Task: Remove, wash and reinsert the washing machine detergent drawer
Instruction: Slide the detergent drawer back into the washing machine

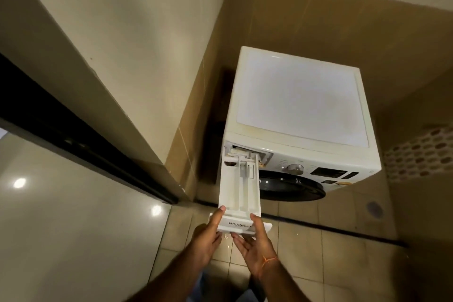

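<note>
At the front end of the detergent drawer (239, 195), two hands hold on. Left hand (208, 235) grips the left corner of the front panel, with its thumb up along the side. Right hand (252, 240) holds the right part of the panel, thumb on top and fingers under it. Both hands are closed around the drawer, not wide open.

I cannot tell if the drawer is coming out or going back in. Either way, keep it straight and level with the slot (247, 152), so its back end does not jam. Move it slowly, with both hands pulling or pushing the same amount. Do not let the front drop.

The drawer is long, white and made of plastic. It has thin walls inside that make long boxes for the soap. Its back end is right at the slot, at the top left of the washing machine (301, 110). Its front sticks far out over the tiled floor (306, 252).
</note>
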